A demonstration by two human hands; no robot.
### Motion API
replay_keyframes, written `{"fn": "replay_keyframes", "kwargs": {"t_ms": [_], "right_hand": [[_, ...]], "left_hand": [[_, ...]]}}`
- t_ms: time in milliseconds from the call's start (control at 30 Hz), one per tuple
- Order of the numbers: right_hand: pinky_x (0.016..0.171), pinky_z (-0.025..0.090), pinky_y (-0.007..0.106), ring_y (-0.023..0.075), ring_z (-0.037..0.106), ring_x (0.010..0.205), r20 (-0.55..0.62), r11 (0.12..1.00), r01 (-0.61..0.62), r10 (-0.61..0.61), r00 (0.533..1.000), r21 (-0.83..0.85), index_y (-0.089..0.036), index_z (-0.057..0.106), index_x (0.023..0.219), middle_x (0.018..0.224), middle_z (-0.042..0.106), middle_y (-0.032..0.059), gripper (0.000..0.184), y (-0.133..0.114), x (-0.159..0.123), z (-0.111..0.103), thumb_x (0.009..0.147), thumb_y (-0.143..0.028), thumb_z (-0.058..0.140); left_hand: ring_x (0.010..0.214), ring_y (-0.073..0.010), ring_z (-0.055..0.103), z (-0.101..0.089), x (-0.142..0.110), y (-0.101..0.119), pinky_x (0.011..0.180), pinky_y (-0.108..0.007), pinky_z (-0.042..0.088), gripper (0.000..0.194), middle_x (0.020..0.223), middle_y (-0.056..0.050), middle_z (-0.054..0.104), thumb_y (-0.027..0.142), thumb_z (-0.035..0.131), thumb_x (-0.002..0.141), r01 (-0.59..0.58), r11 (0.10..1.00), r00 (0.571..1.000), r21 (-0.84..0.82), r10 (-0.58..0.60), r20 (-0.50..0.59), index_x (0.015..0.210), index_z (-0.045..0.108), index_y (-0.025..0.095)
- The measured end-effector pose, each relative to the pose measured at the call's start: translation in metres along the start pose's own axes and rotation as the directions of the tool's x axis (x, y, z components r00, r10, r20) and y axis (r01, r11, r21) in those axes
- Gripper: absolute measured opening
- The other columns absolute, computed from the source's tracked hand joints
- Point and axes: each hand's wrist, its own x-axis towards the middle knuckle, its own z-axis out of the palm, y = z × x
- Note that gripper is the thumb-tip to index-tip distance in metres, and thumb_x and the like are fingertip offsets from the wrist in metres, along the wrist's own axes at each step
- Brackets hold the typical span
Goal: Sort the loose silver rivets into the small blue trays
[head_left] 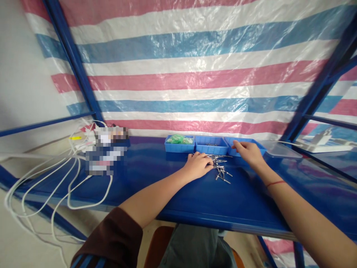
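Observation:
A loose heap of thin silver blind rivets [221, 172] lies on the blue tabletop [231, 201]. At the heap's left side rests my left hand [198, 165], palm down, fingers spread over the table and touching the nearest rivets. My right hand [248, 152] is raised in front of the right blue bin [259, 143], its fingers curled with the thumb against them. Whatever may be inside those fingers is hidden. The middle blue bin [212, 149] holds a few thin metal pieces, and the left blue bin [180, 148] holds green and clear plastic packets [178, 139].
White cables [69, 203] loop over the table's left end, beside a blurred-out patch [104, 154]. A clear plastic lid [281, 149] lies right of the bins. Blue metal posts [75, 63] and striped plastic sheeting [189, 78] stand behind the table.

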Motion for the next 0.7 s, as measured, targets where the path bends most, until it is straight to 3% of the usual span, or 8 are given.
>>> {"fn": "replay_keyframes", "kwargs": {"t_ms": [100, 267, 400, 467, 567, 700], "right_hand": [[0.050, 0.035, 0.028, 0.0178, 0.054, 0.052, 0.123, 0.989, 0.145, -0.141, 0.982, -0.024, -0.015, 0.069, 0.068, 0.053, 0.061, 0.0043, 0.049, -0.011, -0.006, 0.003, 0.080, -0.054, 0.041], [0.055, 0.039, 0.028, 0.0167, 0.054, 0.056, 0.292, 0.934, 0.348, -0.356, 0.888, 0.081, -0.017, 0.066, 0.066, 0.058, 0.062, 0.0018, 0.043, -0.027, -0.019, 0.006, 0.081, -0.051, 0.043], [0.067, 0.045, 0.030, 0.0182, 0.059, 0.072, 0.401, 0.877, 0.370, -0.472, 0.785, 0.308, -0.019, 0.066, 0.094, 0.086, 0.067, 0.0044, 0.032, -0.037, -0.028, 0.011, 0.079, -0.043, 0.050], [0.069, 0.046, 0.031, 0.0188, 0.059, 0.076, 0.437, 0.862, 0.332, -0.485, 0.757, 0.383, -0.018, 0.065, 0.097, 0.092, 0.066, 0.0061, 0.034, -0.039, -0.030, 0.014, 0.078, -0.043, 0.053], [0.071, 0.046, 0.032, 0.0195, 0.059, 0.077, 0.444, 0.865, 0.267, -0.456, 0.771, 0.425, -0.017, 0.066, 0.087, 0.086, 0.067, 0.0067, 0.036, -0.039, -0.029, 0.017, 0.078, -0.048, 0.053], [0.070, 0.046, 0.032, 0.0192, 0.059, 0.075, 0.338, 0.861, 0.211, -0.392, 0.856, 0.463, -0.016, 0.065, 0.083, 0.082, 0.067, 0.0073, 0.042, -0.040, -0.027, 0.016, 0.073, -0.056, 0.056]], "left_hand": [[0.096, -0.0240, 0.049, -0.001, 0.000, 0.001, 0.082, -0.041, 0.038, 0.018, 0.098, -0.003, 0.060, 0.036, 0.048, 0.085, -0.016, 0.999, 1.000, 0.045, 0.016, 0.001, 0.086, 0.063, 0.025], [0.094, -0.0223, 0.051, 0.001, 0.001, 0.001, 0.081, -0.038, 0.037, 0.018, 0.096, -0.002, 0.061, 0.036, 0.047, 0.087, -0.036, 0.996, 0.996, 0.086, 0.042, -0.073, 0.089, 0.061, 0.025], [0.088, -0.0180, 0.056, -0.003, 0.004, 0.002, 0.082, -0.033, 0.038, 0.020, 0.090, -0.002, 0.063, 0.031, 0.040, 0.091, -0.029, 0.999, 0.980, -0.031, 0.022, -0.199, 0.091, 0.058, 0.021], [0.085, -0.0159, 0.058, -0.005, 0.005, 0.002, 0.080, -0.029, 0.040, 0.019, 0.090, -0.002, 0.064, 0.027, 0.039, 0.091, -0.041, 0.986, 0.966, -0.160, -0.002, -0.260, 0.091, 0.057, 0.019], [0.083, -0.0144, 0.059, -0.007, 0.007, 0.000, 0.077, -0.025, 0.043, 0.017, 0.088, -0.002, 0.065, 0.024, 0.040, 0.090, -0.042, 0.938, 0.944, -0.345, -0.076, -0.321, 0.091, 0.056, 0.019], [0.084, -0.0146, 0.060, -0.004, 0.008, -0.004, 0.079, -0.026, 0.045, 0.015, 0.088, -0.002, 0.065, 0.022, 0.041, 0.088, -0.008, 0.902, 0.935, -0.432, -0.146, -0.323, 0.091, 0.056, 0.019]]}}
